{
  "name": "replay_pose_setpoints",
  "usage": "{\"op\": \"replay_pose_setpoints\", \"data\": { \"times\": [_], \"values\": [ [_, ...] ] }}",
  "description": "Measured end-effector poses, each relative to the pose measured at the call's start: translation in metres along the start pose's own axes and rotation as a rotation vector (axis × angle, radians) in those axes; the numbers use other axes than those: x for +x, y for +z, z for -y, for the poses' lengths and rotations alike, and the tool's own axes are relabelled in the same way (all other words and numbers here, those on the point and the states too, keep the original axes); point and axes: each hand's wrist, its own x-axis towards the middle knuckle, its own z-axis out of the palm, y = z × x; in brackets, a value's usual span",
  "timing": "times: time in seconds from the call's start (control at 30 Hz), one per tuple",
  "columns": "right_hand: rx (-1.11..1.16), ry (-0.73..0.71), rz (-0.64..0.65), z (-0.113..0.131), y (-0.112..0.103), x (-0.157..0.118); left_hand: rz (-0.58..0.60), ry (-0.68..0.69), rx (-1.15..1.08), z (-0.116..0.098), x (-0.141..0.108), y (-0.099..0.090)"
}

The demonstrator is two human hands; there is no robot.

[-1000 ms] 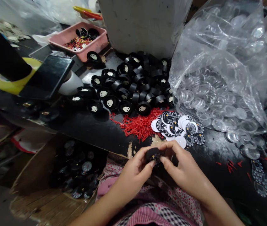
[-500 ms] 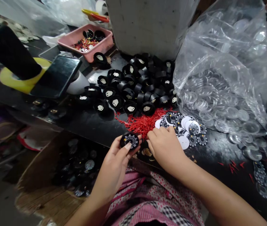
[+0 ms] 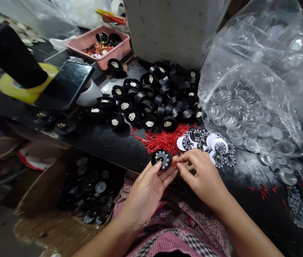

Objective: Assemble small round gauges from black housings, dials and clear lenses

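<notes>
Between thumb and fingers, my left hand (image 3: 150,184) grips a round black gauge (image 3: 162,159) with a printed dial facing up. My right hand (image 3: 201,169) is beside it, thumb and forefinger pinching a tiny red pointer (image 3: 175,164) near the left fingertips. Just beyond the hands lies a heap of red pointers (image 3: 162,140). Loose printed dial discs (image 3: 219,147), some showing their white backs, are piled to its right. Black round housings (image 3: 132,115) with pale metal plates inside are heaped farther back.
A plastic bag (image 3: 250,76) of clear round covers (image 3: 237,107) spills onto the bench at right. At back left are a pink tray (image 3: 114,57) of small parts, a propped phone (image 3: 64,85) and yellow tape (image 3: 15,89). A box (image 3: 44,200) of dark gauges sits below the bench edge.
My right hand has drawn back from the red heap with a red pointer in its pinch. My left hand has moved right and slightly up with the gauge, bringing the hands together.
</notes>
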Motion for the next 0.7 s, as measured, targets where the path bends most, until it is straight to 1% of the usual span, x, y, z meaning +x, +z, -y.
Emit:
{"op": "replay_pose_setpoints", "data": {
  "times": [0.17,0.23,0.3,0.37,0.47,0.57,0.7],
  "values": [
    [-0.119,0.007,-0.047,0.001,0.0,-0.003,0.02,0.179,0.141,0.01,-0.001,0.004],
    [-0.155,0.007,-0.058,0.001,-0.002,-0.003,0.028,0.221,0.189,0.013,-0.001,0.004],
    [-0.115,0.027,-0.054,0.002,-0.005,-0.004,0.034,0.246,0.217,0.012,0.0,0.003],
    [0.004,0.041,-0.048,0.003,-0.009,-0.005,0.013,0.276,0.248,0.01,0.003,0.002],
    [0.15,0.034,-0.031,0.005,-0.014,-0.007,0.0,0.269,0.372,0.01,0.011,0.002],
    [0.135,0.056,-0.025,0.005,-0.015,-0.007,0.065,0.236,0.528,0.014,0.016,0.004],
    [0.115,0.085,-0.002,0.003,-0.017,-0.007,0.123,0.242,0.637,0.017,0.014,0.004]
  ]
}}
